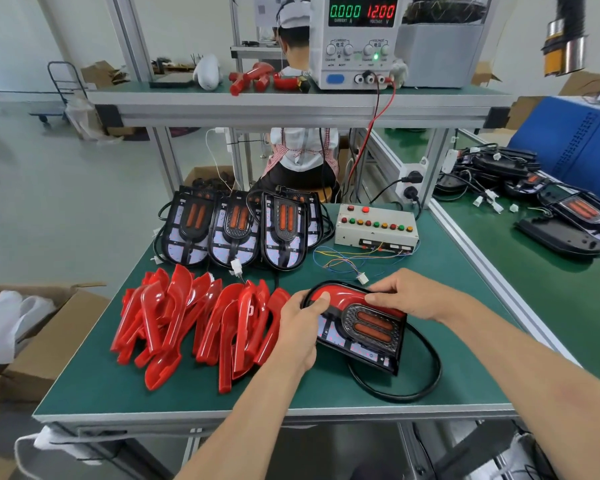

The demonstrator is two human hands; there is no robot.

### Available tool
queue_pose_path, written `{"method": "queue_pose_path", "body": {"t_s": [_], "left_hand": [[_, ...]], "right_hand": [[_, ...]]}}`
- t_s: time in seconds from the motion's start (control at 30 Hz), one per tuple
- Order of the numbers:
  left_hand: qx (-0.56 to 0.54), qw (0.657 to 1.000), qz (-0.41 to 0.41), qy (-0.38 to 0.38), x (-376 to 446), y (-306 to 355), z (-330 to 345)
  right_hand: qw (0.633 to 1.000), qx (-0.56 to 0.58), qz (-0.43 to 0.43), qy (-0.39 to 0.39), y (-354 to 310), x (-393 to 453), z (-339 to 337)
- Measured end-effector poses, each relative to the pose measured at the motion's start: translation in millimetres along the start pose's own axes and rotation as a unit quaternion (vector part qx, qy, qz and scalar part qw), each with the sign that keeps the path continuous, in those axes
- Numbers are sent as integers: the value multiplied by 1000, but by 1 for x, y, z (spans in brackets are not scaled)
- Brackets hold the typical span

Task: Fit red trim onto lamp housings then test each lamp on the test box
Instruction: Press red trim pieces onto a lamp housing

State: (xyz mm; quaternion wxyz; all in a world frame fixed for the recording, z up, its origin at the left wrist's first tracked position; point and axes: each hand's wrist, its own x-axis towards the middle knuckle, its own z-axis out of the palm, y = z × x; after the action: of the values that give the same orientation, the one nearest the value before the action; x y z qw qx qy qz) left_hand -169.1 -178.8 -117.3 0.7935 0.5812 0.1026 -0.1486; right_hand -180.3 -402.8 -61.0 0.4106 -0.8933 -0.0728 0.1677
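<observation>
A black lamp housing with two orange bars lies on the green bench in front of me, a red trim seated along its upper curve. My left hand grips the housing's left end, thumb pressing on the trim. My right hand grips the upper right edge, fingers curled over the trim. A pile of loose red trims lies to the left. Three housings without trim stand at the back. The beige test box with coloured buttons sits at back right, its white connector lying loose.
A power supply reading 12.00 V stands on the upper shelf, red and black leads hanging down. More lamps lie on the bench to the right. An open cardboard box sits left of the bench. A person sits behind the frame.
</observation>
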Motion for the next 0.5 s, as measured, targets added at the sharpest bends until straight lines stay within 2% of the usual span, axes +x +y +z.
{"method": "queue_pose_path", "body": {"t_s": [0.2, 0.33, 0.43, 0.5], "left_hand": [[40, 998, 44, -16, -5, 8, 8], [154, 983, 99, -34, -18, 19, 7], [238, 952, 189, 33, -30, 31, -9], [319, 911, 241, 102, -36, 48, -30]], "right_hand": [[995, 55, -3, 87, 14, -7, 14], [977, 142, 32, 154, 26, -16, 22], [958, 191, 57, 208, 32, -18, 35], [959, 165, 66, 220, 33, -18, 39]]}}
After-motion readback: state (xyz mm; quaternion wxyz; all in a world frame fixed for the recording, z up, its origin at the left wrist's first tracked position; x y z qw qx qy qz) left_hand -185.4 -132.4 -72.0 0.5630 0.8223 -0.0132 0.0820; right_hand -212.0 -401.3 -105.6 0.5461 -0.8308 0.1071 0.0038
